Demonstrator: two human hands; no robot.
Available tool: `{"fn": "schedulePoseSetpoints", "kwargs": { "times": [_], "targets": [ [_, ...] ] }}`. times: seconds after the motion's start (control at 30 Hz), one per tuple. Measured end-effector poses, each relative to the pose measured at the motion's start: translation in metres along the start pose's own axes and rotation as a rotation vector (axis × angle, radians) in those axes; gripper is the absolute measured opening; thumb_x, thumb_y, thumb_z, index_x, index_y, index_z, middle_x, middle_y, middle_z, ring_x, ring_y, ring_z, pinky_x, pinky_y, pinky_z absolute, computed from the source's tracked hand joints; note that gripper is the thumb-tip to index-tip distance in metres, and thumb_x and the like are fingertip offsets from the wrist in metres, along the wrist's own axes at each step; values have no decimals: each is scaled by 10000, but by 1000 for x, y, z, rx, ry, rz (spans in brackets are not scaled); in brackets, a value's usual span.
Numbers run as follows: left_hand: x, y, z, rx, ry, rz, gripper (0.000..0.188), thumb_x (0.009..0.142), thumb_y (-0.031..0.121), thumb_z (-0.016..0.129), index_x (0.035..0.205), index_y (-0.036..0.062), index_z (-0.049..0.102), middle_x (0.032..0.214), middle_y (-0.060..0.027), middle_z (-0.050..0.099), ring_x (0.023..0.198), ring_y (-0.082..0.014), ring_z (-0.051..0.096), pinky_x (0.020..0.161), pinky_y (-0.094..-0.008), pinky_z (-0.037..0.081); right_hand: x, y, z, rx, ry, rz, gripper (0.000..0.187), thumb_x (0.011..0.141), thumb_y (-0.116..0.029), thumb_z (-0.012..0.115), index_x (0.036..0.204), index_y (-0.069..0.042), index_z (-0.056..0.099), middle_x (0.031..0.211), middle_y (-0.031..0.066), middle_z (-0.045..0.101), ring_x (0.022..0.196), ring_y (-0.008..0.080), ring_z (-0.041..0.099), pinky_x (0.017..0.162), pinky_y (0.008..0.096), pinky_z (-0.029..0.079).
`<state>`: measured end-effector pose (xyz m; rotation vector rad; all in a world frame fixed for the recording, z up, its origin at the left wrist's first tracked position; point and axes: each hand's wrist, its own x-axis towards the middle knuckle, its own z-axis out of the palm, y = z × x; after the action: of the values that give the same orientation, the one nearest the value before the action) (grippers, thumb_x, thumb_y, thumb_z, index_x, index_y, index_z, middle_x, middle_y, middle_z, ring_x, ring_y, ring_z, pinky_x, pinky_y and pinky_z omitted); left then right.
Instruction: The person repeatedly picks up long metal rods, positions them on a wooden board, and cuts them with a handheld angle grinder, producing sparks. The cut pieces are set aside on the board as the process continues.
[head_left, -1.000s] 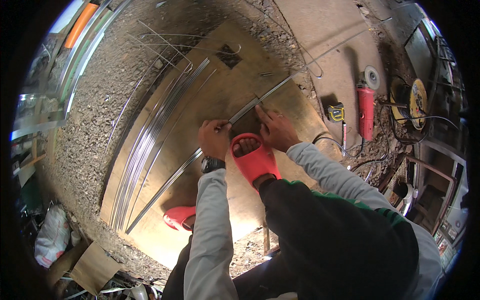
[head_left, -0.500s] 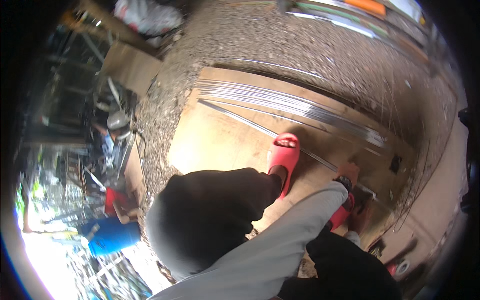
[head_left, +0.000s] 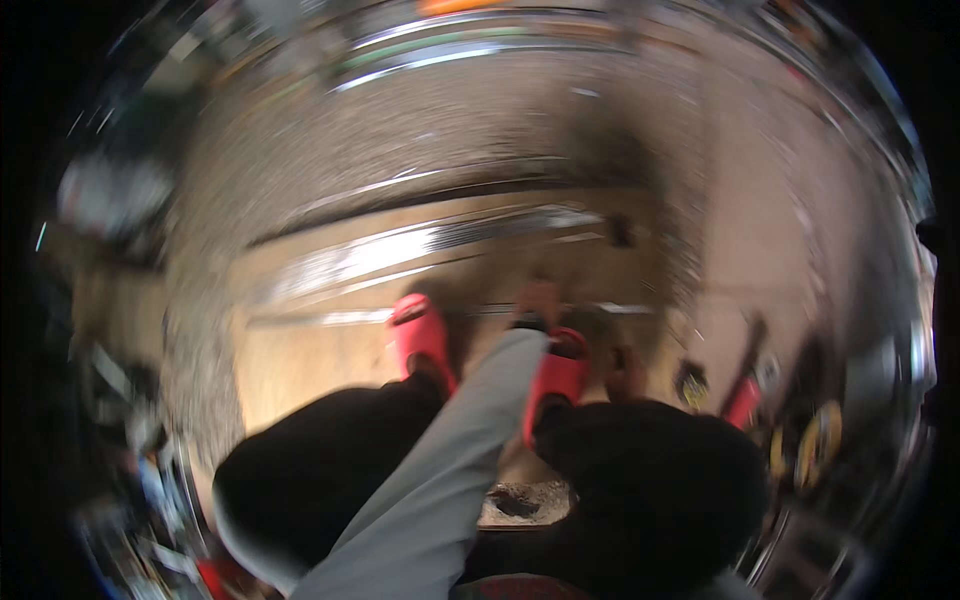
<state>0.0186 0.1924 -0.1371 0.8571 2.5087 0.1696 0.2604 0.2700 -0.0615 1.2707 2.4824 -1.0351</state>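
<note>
Thin metal rods [head_left: 355,318] cross the wooden board [head_left: 290,385] at the middle of the frame, with the left hand [head_left: 538,295] at them and the right hand [head_left: 625,377] lower right; blur means I cannot tell whether either hand's fingers are grasping or released. The rods look light, smooth and springy, probably slippery against each other, so a mid-length hold around all seems steadiest.

The rods [head_left: 425,240] are silvery, the clogs [head_left: 423,340] red, the sleeve [head_left: 450,430] grey.
</note>
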Motion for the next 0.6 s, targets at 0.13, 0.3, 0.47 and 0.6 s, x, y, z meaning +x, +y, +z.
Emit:
{"fn": "schedulePoseSetpoints", "kwargs": {
  "times": [0.13,0.3,0.47,0.6],
  "targets": [
    [-18,47,-63,43,-173,268,216,854,263,655,866,79,768,976,-196,713,934,-336,705,827,-437,565,-41,63,-42,171,283,-33,422,936,-185,591,1338,-58,572,1199,178,656,1102,290,633,958,428,482],
    [-96,31,-28,-66,-94,424,357,832,192,642,1164,67,687,1352,-213,574,1267,-366,548,1041,-445,483,-106,222,-56,155,778,271,329,951,-158,551,1250,-29,603,1152,143,651,1070,265,596,945,394,451],
    [-139,1,4,-124,60,396,548,894,169,564,1420,16,531,1555,-243,415,1499,-375,315,1218,-459,306,-155,350,-86,-242,815,736,349,1014,-171,434,1280,-19,603,1233,117,636,1174,248,553,1040,372,392],
    [-96,7,-36,365,-162,362,557,919,126,497,1460,-5,466,1540,-278,412,1438,-387,406,1205,-502,307,-138,391,-78,-183,757,733,709,955,-624,486,1461,-131,537,1346,170,626,1245,372,592,1040,478,477]
  ]
}}
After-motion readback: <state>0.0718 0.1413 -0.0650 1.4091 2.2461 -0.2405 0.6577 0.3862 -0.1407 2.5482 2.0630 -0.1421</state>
